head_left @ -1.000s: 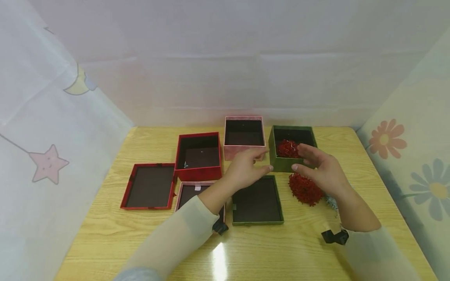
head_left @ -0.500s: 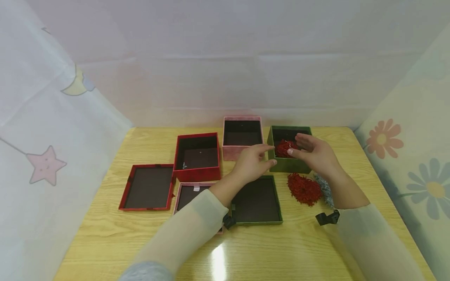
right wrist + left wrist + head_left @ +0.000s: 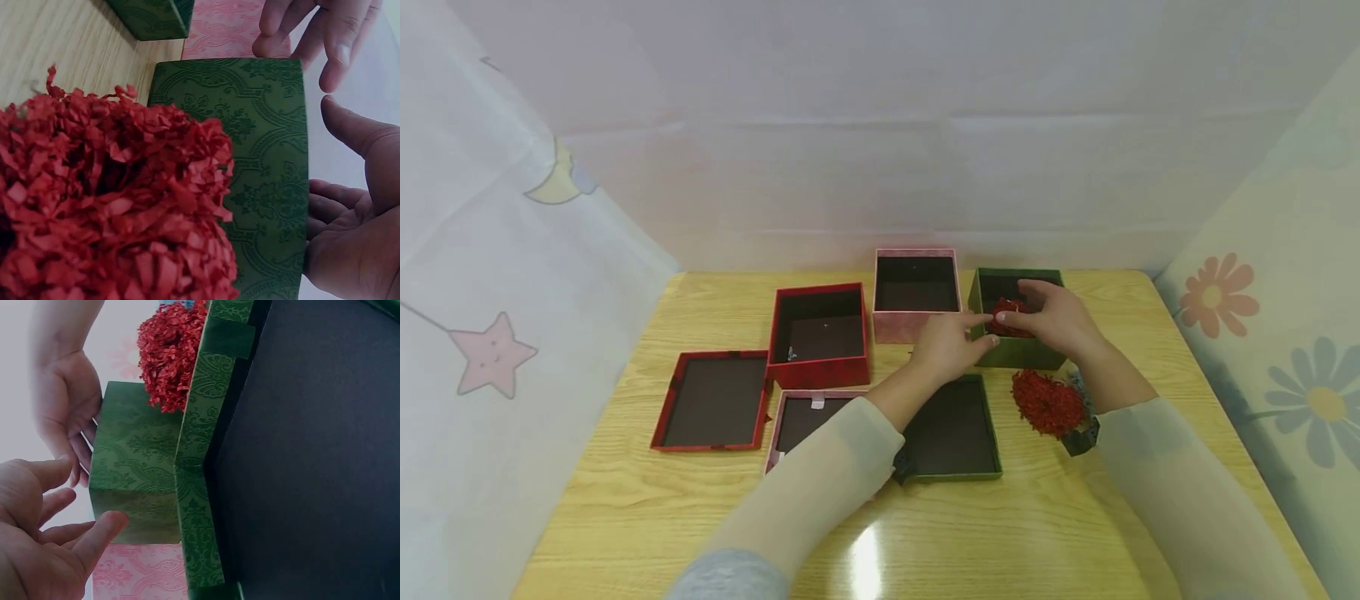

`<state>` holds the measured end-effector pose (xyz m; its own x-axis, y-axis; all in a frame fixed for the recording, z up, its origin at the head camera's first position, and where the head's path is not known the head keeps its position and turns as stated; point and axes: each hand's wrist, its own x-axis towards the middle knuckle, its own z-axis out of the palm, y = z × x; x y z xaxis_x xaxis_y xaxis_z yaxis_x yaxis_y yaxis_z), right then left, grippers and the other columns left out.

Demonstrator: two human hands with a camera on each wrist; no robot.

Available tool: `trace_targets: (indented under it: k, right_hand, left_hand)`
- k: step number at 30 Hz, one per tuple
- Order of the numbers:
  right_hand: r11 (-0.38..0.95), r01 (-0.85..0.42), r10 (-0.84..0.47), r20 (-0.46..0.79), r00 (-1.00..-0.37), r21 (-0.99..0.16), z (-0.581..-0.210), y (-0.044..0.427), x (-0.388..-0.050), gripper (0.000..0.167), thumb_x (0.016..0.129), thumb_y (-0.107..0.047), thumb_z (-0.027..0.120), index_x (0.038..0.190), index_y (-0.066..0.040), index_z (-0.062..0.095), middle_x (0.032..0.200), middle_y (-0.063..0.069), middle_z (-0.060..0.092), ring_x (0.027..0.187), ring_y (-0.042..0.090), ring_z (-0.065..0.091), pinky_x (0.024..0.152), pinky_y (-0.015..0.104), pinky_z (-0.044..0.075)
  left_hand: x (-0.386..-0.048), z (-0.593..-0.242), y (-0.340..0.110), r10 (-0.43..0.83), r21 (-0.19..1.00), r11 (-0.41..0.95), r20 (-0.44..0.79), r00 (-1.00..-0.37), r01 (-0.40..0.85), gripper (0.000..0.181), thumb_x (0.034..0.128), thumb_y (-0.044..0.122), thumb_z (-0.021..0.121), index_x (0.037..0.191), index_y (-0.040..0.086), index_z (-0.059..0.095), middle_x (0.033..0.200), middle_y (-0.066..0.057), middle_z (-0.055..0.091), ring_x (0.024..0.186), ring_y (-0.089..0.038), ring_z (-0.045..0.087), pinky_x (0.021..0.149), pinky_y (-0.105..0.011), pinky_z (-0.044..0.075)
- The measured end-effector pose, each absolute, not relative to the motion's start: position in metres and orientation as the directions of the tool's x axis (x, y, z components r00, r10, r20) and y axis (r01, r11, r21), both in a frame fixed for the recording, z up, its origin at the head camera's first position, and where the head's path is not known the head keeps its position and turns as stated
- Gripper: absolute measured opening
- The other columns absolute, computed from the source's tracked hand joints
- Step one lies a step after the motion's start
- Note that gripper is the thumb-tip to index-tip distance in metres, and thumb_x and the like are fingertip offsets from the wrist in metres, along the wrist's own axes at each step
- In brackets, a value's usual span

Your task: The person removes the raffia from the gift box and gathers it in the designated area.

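Note:
A green patterned box (image 3: 1017, 353) stands open at the back right, with crinkled red paper shreds (image 3: 1009, 323) inside. My right hand (image 3: 1062, 320) reaches over its right side, fingers dipping inside and thumb above the shreds. How its hidden fingertips meet the paper cannot be seen. My left hand (image 3: 946, 346) hovers at the box's left front corner, index finger and thumb extended toward the rim, nothing gripped. In the left wrist view the left hand (image 3: 47, 531) is beside the green box wall. A second heap of red shreds (image 3: 1047, 404) lies in front of the box.
Light-blue shreds (image 3: 1078, 382) sit by the red heap. A red box (image 3: 820, 368) and a pink box (image 3: 898, 325) stand open to the left. Upturned lids lie nearer: red (image 3: 711, 404), pink (image 3: 801, 425), partly under my left sleeve, and green (image 3: 958, 429).
My left hand has moved right to the green box's corner. The right hand has shifted forward and left, farther over the box, its fingers lowering inside. Boxes and lids stay put.

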<state>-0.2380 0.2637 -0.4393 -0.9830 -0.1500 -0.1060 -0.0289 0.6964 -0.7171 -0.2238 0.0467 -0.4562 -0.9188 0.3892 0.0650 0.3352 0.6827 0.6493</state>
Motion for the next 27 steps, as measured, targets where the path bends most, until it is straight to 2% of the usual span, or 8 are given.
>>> trace_targets:
  k: [7, 10, 12, 17, 19, 21, 24, 27]
  right_hand:
    - [0.762, -0.03, -0.161, -0.144, -0.976, -0.647, -0.44, 0.259, -0.249, 0.091, 0.095, -0.051, 0.072, 0.161, -0.001, 0.034, 0.157, 0.027, 0.043, 0.14, 0.047, 0.045, 0.105, 0.064, 0.045]
    - [0.775, -0.013, -0.16, -0.176, -0.971, -0.632, -0.44, 0.258, -0.252, 0.09, 0.096, -0.049, 0.072, 0.161, 0.0, 0.032, 0.156, 0.028, 0.043, 0.139, 0.047, 0.045, 0.106, 0.063, 0.044]
    - [0.784, -0.011, -0.164, -0.189, -0.968, -0.621, -0.441, 0.257, -0.255, 0.091, 0.097, -0.048, 0.071, 0.161, 0.001, 0.031, 0.156, 0.029, 0.043, 0.139, 0.048, 0.045, 0.106, 0.063, 0.044]
    - [0.81, -0.021, -0.167, -0.196, -0.966, -0.586, -0.444, 0.257, -0.262, 0.089, 0.097, -0.044, 0.072, 0.16, 0.003, 0.03, 0.156, 0.031, 0.042, 0.139, 0.049, 0.044, 0.108, 0.064, 0.042]
    - [0.823, -0.022, -0.168, -0.206, -0.964, -0.568, -0.445, 0.257, -0.265, 0.09, 0.097, -0.044, 0.072, 0.16, 0.004, 0.031, 0.156, 0.031, 0.042, 0.139, 0.05, 0.043, 0.109, 0.065, 0.04]
    - [0.836, -0.024, -0.173, -0.221, -0.96, -0.548, -0.446, 0.256, -0.268, 0.09, 0.096, -0.044, 0.073, 0.16, 0.004, 0.031, 0.156, 0.032, 0.042, 0.139, 0.051, 0.043, 0.11, 0.065, 0.039]
    - [0.855, -0.027, -0.181, -0.248, -0.952, -0.519, -0.448, 0.256, -0.272, 0.093, 0.095, -0.046, 0.073, 0.16, 0.005, 0.031, 0.155, 0.032, 0.042, 0.139, 0.052, 0.042, 0.11, 0.066, 0.038]
    - [0.871, -0.035, -0.191, -0.273, -0.943, -0.489, -0.449, 0.256, -0.274, 0.094, 0.094, -0.046, 0.074, 0.16, 0.006, 0.031, 0.155, 0.032, 0.041, 0.14, 0.053, 0.041, 0.111, 0.066, 0.037]
  left_hand:
    - [-0.227, -0.461, 0.05, 0.37, 0.627, 0.711, 0.05, -0.928, 0.318, 0.042, 0.1009, 0.043, 0.068, 0.141, 0.029, 0.067, 0.125, 0.0, 0.074, 0.094, -0.011, 0.071, 0.068, -0.028, 0.055]
    - [-0.228, -0.462, 0.051, 0.36, 0.632, 0.712, 0.048, -0.932, 0.307, 0.041, 0.1007, 0.042, 0.069, 0.14, 0.031, 0.068, 0.13, -0.001, 0.072, 0.09, -0.009, 0.071, 0.067, -0.027, 0.055]
    - [-0.228, -0.463, 0.052, 0.358, 0.633, 0.713, 0.04, -0.933, 0.301, 0.039, 0.1008, 0.042, 0.069, 0.139, 0.032, 0.068, 0.137, -0.001, 0.068, 0.077, -0.009, 0.071, 0.065, -0.029, 0.056]
    - [-0.231, -0.465, 0.056, 0.367, 0.618, 0.725, 0.025, -0.93, 0.303, 0.038, 0.1019, 0.043, 0.067, 0.139, 0.032, 0.068, 0.144, -0.002, 0.063, 0.06, -0.009, 0.065, 0.084, -0.037, 0.06]
    - [-0.231, -0.466, 0.056, 0.366, 0.601, 0.738, 0.027, -0.93, 0.308, 0.037, 0.1021, 0.044, 0.066, 0.137, 0.032, 0.069, 0.145, -0.001, 0.062, 0.077, -0.01, 0.072, 0.095, -0.039, 0.057]
    - [-0.231, -0.468, 0.055, 0.367, 0.594, 0.742, 0.027, -0.93, 0.31, 0.038, 0.1019, 0.045, 0.066, 0.137, 0.031, 0.07, 0.145, -0.001, 0.062, 0.094, -0.015, 0.074, 0.097, -0.04, 0.056]
    - [-0.23, -0.469, 0.054, 0.364, 0.588, 0.745, 0.037, -0.931, 0.315, 0.039, 0.1014, 0.046, 0.066, 0.136, 0.03, 0.07, 0.145, -0.001, 0.063, 0.12, -0.019, 0.067, 0.1, -0.04, 0.055]
    - [-0.228, -0.471, 0.053, 0.362, 0.595, 0.738, 0.05, -0.931, 0.319, 0.04, 0.1009, 0.046, 0.067, 0.137, 0.028, 0.07, 0.144, -0.001, 0.063, 0.115, -0.018, 0.07, 0.096, -0.039, 0.057]
